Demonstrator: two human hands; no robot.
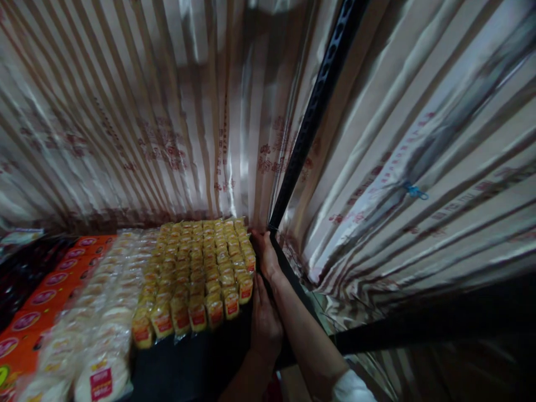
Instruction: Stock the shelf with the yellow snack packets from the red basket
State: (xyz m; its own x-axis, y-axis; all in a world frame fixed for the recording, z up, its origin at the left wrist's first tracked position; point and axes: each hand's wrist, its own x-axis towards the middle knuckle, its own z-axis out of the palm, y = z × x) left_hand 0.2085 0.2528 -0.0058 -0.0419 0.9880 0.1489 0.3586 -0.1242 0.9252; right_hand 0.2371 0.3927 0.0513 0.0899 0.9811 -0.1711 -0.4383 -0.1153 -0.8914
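Right hand (266, 254) touches the one black perforated metal post (318, 100), closure unclear. Left hand (263, 321) lies flat and open beside yellow snack packets (201, 262), too many to count.

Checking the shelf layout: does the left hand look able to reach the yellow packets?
Probably yes. The left hand lies on the dark shelf right beside the yellow packets, with nothing between them, and looks empty.

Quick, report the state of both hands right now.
Left hand: open, flat on the shelf edge, holding nothing.
Right hand: at the foot of the post; grip cannot be told.
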